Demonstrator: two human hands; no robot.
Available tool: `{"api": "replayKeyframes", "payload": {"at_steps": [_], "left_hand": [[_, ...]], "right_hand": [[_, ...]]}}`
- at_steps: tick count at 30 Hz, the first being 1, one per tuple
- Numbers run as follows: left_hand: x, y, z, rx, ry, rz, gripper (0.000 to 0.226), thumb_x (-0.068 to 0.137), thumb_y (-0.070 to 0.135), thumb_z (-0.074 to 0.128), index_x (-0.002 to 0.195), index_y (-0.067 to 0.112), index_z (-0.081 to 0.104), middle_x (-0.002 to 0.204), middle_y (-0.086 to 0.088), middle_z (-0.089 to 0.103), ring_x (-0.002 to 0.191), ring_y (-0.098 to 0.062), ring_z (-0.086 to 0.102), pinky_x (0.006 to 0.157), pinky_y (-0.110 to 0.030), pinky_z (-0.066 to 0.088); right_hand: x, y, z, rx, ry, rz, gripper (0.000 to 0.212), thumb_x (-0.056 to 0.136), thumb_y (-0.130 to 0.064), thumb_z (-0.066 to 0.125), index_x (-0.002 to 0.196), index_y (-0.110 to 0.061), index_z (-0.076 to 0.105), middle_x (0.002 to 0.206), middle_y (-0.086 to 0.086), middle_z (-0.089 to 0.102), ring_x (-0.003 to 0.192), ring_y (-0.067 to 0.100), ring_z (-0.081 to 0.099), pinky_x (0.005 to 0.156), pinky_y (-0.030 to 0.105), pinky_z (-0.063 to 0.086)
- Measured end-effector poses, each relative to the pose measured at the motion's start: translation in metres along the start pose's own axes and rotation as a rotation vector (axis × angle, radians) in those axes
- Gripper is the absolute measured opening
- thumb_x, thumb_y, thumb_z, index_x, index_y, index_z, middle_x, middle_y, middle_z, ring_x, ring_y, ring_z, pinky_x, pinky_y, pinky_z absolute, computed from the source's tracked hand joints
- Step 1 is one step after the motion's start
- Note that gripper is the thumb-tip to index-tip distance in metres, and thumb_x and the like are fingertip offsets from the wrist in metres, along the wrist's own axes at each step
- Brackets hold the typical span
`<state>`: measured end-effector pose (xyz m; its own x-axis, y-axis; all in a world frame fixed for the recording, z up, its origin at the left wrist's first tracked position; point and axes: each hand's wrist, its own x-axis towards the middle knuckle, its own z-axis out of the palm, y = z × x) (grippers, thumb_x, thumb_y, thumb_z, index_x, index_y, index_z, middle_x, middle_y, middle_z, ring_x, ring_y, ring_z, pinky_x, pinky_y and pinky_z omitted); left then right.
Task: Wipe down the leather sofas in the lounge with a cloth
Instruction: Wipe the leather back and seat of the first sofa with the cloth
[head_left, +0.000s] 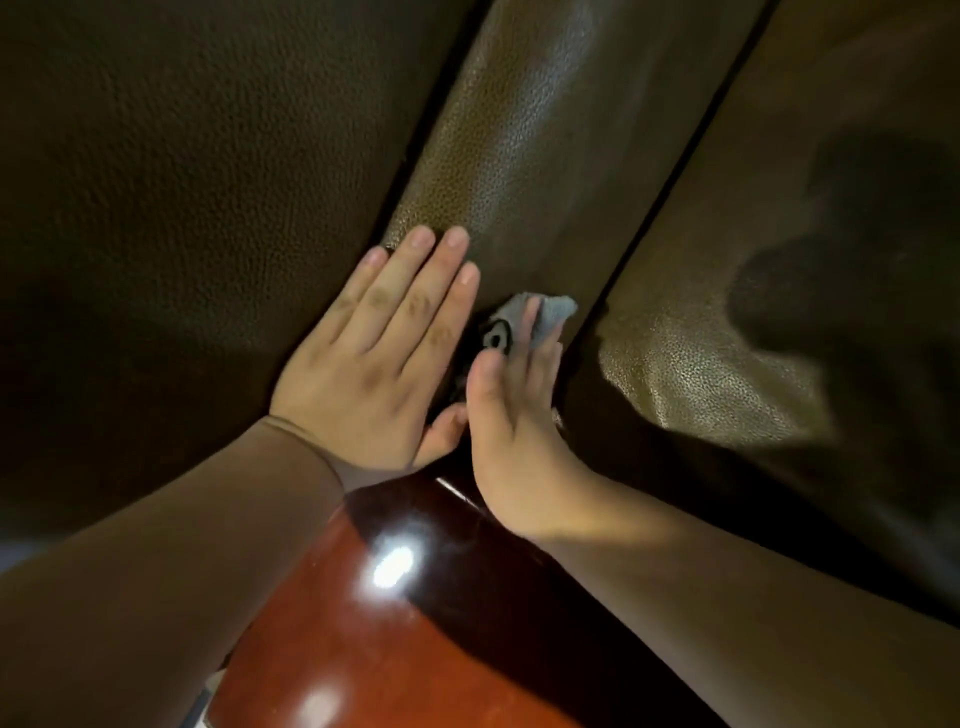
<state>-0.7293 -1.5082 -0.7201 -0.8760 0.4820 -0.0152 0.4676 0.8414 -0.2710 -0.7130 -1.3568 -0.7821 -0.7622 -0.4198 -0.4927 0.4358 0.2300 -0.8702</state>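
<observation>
Dim brown leather sofa (519, 156) panels are filling the head view above a glossy wooden armrest (395, 623). The left hand (374, 353), its grip released, is lying flat, while the right hand (511, 415) is pressing a limp grey cloth (553, 312) (light, probably best bunched) into the crease.

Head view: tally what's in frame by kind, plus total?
Hands: 2, left hand flat on the leather, right hand pressing the cloth
Cloths: 1, grey cloth
Leather cushions: 3, left, middle, right
Glossy wooden armrests: 1
Total: 7
</observation>
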Motion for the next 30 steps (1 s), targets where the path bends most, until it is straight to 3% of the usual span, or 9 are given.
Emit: {"api": "replayKeyframes", "payload": {"at_steps": [4,9,11,13,16,19,24,28,30], "left_hand": [[0.002,0.001,-0.001,-0.003,-0.014,-0.001,0.085,0.100,0.048,0.045,0.164,-0.004,0.026,0.172,-0.025,0.021,0.161,-0.041,0.018,0.131,-0.054,0.018],[0.000,0.002,0.004,0.034,-0.019,-0.014,0.091,0.095,0.049,0.051,0.164,-0.003,0.025,0.173,-0.023,0.019,0.162,-0.040,0.017,0.131,-0.054,0.014],[0.001,0.003,0.006,0.030,0.015,-0.019,0.077,0.103,0.042,0.043,0.164,-0.002,0.027,0.173,-0.023,0.021,0.161,-0.039,0.019,0.131,-0.053,0.016],[0.001,0.003,0.007,0.021,0.040,-0.015,0.070,0.107,0.038,0.038,0.164,-0.002,0.028,0.173,-0.023,0.021,0.161,-0.040,0.020,0.131,-0.054,0.018],[0.001,0.003,0.005,0.016,0.021,-0.010,0.080,0.100,0.046,0.042,0.164,-0.001,0.028,0.173,-0.022,0.022,0.161,-0.040,0.020,0.130,-0.054,0.018],[0.002,0.004,0.002,0.026,0.004,-0.014,0.088,0.094,0.047,0.051,0.164,-0.001,0.028,0.172,-0.022,0.023,0.161,-0.039,0.020,0.131,-0.054,0.018],[0.003,0.003,0.001,0.043,-0.042,-0.006,0.092,0.087,0.044,0.052,0.164,-0.001,0.027,0.173,-0.023,0.020,0.161,-0.040,0.017,0.131,-0.054,0.013],[0.003,0.006,0.005,0.038,0.051,-0.016,0.080,0.098,0.043,0.042,0.163,-0.002,0.029,0.172,-0.021,0.025,0.160,-0.040,0.024,0.130,-0.054,0.021],[0.003,0.006,0.005,0.032,0.044,-0.023,0.087,0.094,0.045,0.047,0.163,-0.003,0.028,0.172,-0.021,0.025,0.160,-0.039,0.023,0.130,-0.053,0.021]], "right_hand": [[0.033,-0.039,-0.013,0.173,0.104,0.214,0.099,0.077,-0.093,0.000,0.158,-0.043,-0.028,0.167,-0.002,-0.037,0.156,0.023,-0.029,0.123,0.049,-0.014],[0.042,-0.037,-0.009,0.137,0.263,0.224,0.075,0.106,-0.057,0.018,0.164,-0.028,-0.020,0.170,0.004,-0.031,0.156,0.019,-0.028,0.119,0.032,-0.017],[0.018,-0.035,0.009,0.198,0.138,0.227,0.087,0.104,-0.068,0.029,0.162,-0.031,-0.024,0.168,0.002,-0.037,0.150,0.009,-0.035,0.122,0.033,-0.019],[0.004,-0.043,0.018,0.411,0.039,0.284,0.099,0.084,-0.092,0.019,0.160,-0.043,-0.022,0.166,-0.010,-0.036,0.142,0.001,-0.033,0.130,0.050,-0.006],[0.035,-0.064,0.007,0.536,0.154,0.573,0.113,0.063,-0.097,0.009,0.161,-0.047,-0.015,0.171,-0.008,-0.024,0.159,0.020,-0.018,0.127,0.058,-0.004],[0.059,-0.061,-0.003,0.514,0.187,0.730,0.108,0.075,-0.100,0.011,0.163,-0.042,-0.015,0.175,0.007,-0.014,0.161,0.038,-0.001,0.125,0.066,-0.001],[0.054,-0.049,-0.014,0.497,0.304,0.668,0.094,0.090,-0.087,0.011,0.166,-0.036,-0.010,0.175,0.007,-0.014,0.161,0.030,-0.012,0.125,0.060,-0.009],[0.028,-0.059,0.010,0.329,0.170,0.247,0.124,0.060,-0.109,0.001,0.161,-0.040,-0.021,0.170,-0.007,-0.028,0.145,0.004,-0.035,0.112,0.028,-0.018],[0.037,-0.058,0.002,0.211,0.237,0.127,0.118,0.067,-0.105,-0.001,0.161,-0.037,-0.022,0.170,-0.003,-0.030,0.147,0.006,-0.033,0.114,0.027,-0.016]]}}
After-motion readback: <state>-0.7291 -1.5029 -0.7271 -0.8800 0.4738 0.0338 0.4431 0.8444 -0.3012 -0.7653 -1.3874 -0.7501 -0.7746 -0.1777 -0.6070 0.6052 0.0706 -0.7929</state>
